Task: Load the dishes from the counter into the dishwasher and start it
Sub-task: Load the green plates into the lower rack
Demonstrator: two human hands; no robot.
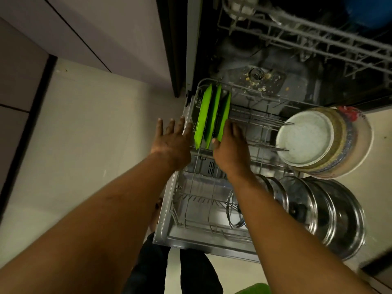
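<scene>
Nearest me, at six o'clock, the dishwasher door (169,236) lies flat, its front edge just ahead of my dark trousers (148,268). Bare floor (84,134) runs wide from seven to ten o'clock. The lower rack (191,196) sits pulled out over the door, with its near rows of tines open. A glass lid (233,209) leans in the rack at five o'clock, and steel pots (339,219) crowd the rack's right side at four.

At the centre, my left hand (171,141) is spread flat with straight fingers over the rack's left rim, holding nothing. I cannot tell whether it touches the rim. My right hand (230,149) grasps the rightmost plate (224,115), thumb on its near edge and fingers behind. That plate is one of three green plates (203,115) standing on edge at the rack's far left.

A stack of plates (305,139) sits at three o'clock. Food scraps (261,77) dot the tub floor at twelve. The upper rack (307,35) hangs out at one.
</scene>
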